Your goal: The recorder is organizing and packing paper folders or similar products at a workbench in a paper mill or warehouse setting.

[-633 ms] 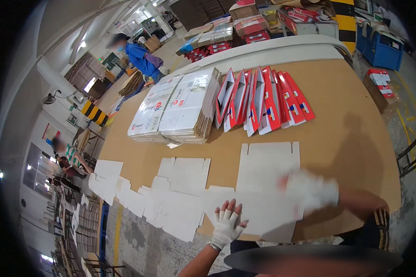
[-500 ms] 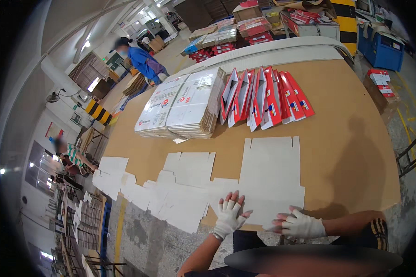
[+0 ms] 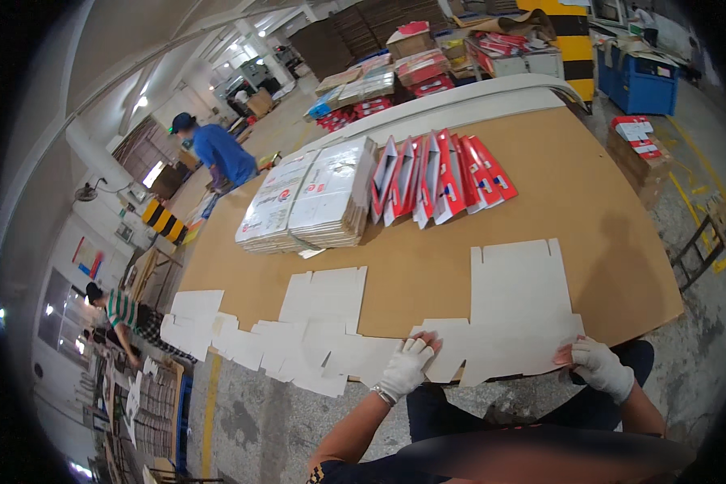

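Note:
A flat white die-cut cardboard blank (image 3: pixel 516 302), with notches along its edges, lies at the front right of the table. My right hand (image 3: pixel 603 369), in a white fingerless glove, holds the blank's near right corner with bent fingers. My left hand (image 3: pixel 407 367), gloved the same way, lies on the blank's left part with its fingers stretched out. Left of it, more white blanks (image 3: pixel 323 302) overlap in a spread along the table's front edge.
The brown table (image 3: pixel 411 282) carries a strapped white bundle (image 3: pixel 315 189) and several folded red-and-white cartons (image 3: pixel 444 181) leaning in a row. A person in blue (image 3: pixel 222 153) is beyond the far left. Another in a striped shirt (image 3: pixel 123 310) leans over at the left.
The blank has slid right and turned slightly, with my right hand moving right at its corner. My left hand has shifted a little right. Both other people have changed posture.

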Tool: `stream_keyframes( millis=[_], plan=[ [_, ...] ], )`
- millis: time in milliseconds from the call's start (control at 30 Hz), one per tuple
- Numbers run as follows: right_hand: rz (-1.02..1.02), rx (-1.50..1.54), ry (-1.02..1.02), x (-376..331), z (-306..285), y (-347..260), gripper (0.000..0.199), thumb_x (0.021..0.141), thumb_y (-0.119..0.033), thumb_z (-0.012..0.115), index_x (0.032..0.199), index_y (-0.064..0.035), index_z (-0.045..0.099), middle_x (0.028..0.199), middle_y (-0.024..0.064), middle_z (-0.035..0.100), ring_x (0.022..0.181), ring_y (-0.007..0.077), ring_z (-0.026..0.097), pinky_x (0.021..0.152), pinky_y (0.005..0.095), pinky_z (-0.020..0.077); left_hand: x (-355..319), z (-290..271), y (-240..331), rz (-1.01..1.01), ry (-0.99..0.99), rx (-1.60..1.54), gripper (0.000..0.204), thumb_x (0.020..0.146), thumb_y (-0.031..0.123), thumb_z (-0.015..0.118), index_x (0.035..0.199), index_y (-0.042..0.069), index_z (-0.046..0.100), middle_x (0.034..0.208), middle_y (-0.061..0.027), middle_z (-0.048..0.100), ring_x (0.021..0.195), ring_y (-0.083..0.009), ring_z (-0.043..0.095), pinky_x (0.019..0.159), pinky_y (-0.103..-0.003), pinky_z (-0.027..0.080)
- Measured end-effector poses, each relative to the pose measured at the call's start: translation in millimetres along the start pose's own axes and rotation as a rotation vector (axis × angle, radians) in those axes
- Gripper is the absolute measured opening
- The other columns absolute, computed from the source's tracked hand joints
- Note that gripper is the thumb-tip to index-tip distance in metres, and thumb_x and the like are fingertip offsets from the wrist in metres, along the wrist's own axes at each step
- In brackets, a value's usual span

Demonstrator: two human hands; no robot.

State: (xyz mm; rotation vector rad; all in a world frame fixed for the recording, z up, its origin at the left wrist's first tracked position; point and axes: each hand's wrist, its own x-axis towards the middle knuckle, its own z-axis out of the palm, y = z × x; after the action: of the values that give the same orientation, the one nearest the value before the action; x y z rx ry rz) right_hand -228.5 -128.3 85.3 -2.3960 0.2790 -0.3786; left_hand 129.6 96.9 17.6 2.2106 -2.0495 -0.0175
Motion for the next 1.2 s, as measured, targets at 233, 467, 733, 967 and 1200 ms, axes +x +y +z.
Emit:
stream_keyframes(
  millis=[233,467,733,967,1200],
  plan=[
    [-0.007,-0.212,0.081,-53.3,27.8,32.5,0.044,0.065,-0.008,0.074,0.107,-0.0063,0.062,0.105,0.0105,0.064,0.102,0.0329,0.061,0.087,0.0423,0.0498,25.1,-13.6,21.5,0.232,-0.063,-0.360,0.051,0.072,0.021,0.072,0.121,0.013,0.061,0.140,-0.0078,0.047,0.129,-0.0306,0.041,0.106,-0.044,0.032],
    [0.111,-0.101,0.444,-63.0,63.1,42.9,0.080,0.063,-0.016,0.082,0.132,-0.0022,0.046,0.101,0.0123,0.063,0.084,0.0295,0.065,0.075,0.0365,0.0532,24.9,32.3,55.7,-0.225,0.357,-0.247,0.032,0.076,0.018,0.071,0.107,0.011,0.067,0.129,-0.0066,0.056,0.111,-0.0293,0.053,0.094,-0.045,0.040],
    [0.478,0.060,0.534,-34.0,62.5,42.7,0.099,0.067,-0.015,0.081,0.146,-0.0028,0.024,0.097,0.0147,0.062,0.079,0.0275,0.065,0.069,0.0346,0.0509,50.7,44.7,96.0,0.117,0.170,-0.528,0.035,0.081,0.018,0.065,0.114,0.008,0.060,0.128,-0.0085,0.057,0.127,-0.0301,0.046,0.109,-0.050,0.025],
    [0.637,-0.059,0.970,-46.5,86.2,66.0,0.083,0.076,0.000,0.069,0.146,-0.0057,0.026,0.123,0.0155,0.052,0.109,0.0226,0.052,0.092,0.0340,0.0425,76.6,58.7,129.0,-0.171,0.224,-0.145,0.050,0.083,0.026,0.063,0.129,0.013,0.053,0.141,-0.0032,0.045,0.136,-0.0310,0.034,0.105,-0.065,0.017],
    [0.808,1.293,0.604,-54.2,149.8,6.7,0.054,0.089,-0.005,0.057,0.139,-0.0015,0.036,0.129,0.0109,0.049,0.108,0.0176,0.052,0.092,0.0308,0.0429,85.3,29.0,174.4,0.063,-0.056,-0.126,0.086,0.081,0.036,0.060,0.149,0.003,0.018,0.153,-0.0171,0.023,0.143,-0.0370,0.016,0.105,-0.070,0.011]
  ],
)
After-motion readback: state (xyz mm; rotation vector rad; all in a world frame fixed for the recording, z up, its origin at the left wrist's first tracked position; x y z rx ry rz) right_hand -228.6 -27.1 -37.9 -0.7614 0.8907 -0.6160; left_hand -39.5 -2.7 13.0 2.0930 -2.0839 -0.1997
